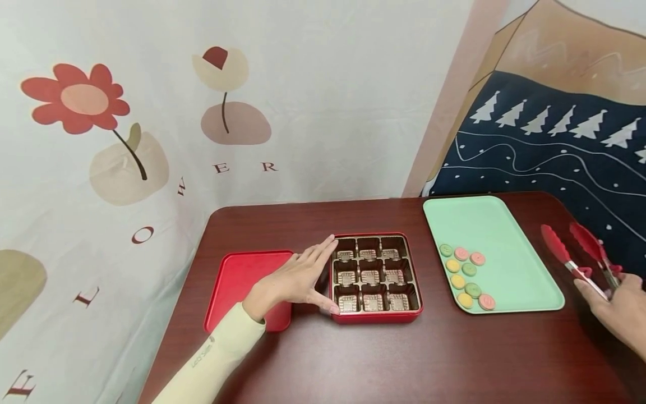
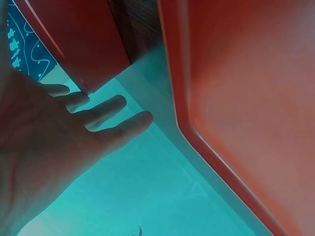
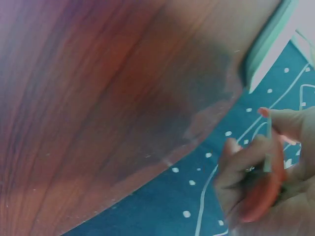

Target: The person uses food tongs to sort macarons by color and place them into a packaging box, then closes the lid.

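A red square box (image 1: 375, 318) with a dark, divided tray insert stands in the middle of the table; its compartments hold nothing. My left hand (image 1: 298, 278) rests along the box's left side, fingers straight at the rim and thumb at the near left corner. In the left wrist view, the fingers (image 2: 108, 110) reach toward the box wall. At the far right, my right hand (image 1: 621, 306) grips metal tongs (image 1: 557, 245) with red tips, spread apart beside the green tray (image 1: 520, 264). Several small round pink, yellow and green cookies (image 1: 469, 270) lie at that tray's left side.
To the left of the box lies a red lid (image 1: 242, 283), partly behind the left forearm. The brown table (image 1: 373, 365) ends at a pale printed curtain (image 1: 333, 112) at the back and a dark blue one (image 1: 545, 151) on the right.
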`<move>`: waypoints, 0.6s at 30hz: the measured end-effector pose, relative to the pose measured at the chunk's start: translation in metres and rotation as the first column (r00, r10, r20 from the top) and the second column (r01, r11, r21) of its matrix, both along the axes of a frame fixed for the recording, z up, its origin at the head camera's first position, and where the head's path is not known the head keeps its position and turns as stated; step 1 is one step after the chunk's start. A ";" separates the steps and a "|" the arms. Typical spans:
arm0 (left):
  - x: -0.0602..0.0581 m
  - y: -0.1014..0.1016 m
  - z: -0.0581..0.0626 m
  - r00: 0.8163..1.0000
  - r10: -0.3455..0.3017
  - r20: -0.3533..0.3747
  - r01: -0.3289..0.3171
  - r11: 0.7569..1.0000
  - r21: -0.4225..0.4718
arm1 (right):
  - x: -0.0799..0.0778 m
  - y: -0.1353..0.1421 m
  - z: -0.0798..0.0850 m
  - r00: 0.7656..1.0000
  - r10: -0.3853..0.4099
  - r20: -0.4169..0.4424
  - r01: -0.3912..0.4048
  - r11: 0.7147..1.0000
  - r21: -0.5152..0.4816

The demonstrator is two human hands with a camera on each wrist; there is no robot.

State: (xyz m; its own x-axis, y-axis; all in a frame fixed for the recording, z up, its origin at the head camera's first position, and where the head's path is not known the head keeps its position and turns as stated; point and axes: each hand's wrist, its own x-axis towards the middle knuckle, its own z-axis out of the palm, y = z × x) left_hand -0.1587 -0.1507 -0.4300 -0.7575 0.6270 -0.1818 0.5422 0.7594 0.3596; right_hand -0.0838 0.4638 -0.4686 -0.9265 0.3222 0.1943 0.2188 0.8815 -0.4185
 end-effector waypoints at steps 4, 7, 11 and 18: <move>0.000 0.000 0.001 1.000 0.003 0.009 -0.003 1.000 -0.001 | 0.003 -0.013 0.015 0.998 0.062 0.023 -0.063 0.997 0.047; 0.000 0.000 0.002 1.000 0.011 0.017 -0.011 1.000 0.007 | 0.002 -0.022 0.025 0.990 0.137 0.028 -0.139 0.985 0.101; 0.000 -0.001 0.002 1.000 0.022 0.013 -0.023 1.000 0.014 | -0.001 -0.032 0.033 0.979 0.192 0.064 -0.199 0.969 0.146; 0.000 -0.001 0.002 1.000 0.002 0.020 -0.002 1.000 0.016 | 0.009 -0.047 0.028 0.968 0.239 0.083 -0.250 0.954 0.164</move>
State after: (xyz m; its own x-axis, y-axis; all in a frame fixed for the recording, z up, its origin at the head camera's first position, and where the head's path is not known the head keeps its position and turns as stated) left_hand -0.1589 -0.1521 -0.4282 -0.7552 0.6282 -0.1871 0.5330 0.7546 0.3827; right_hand -0.0743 0.4168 -0.4405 -0.9846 0.0514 0.1672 0.0084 0.9685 -0.2487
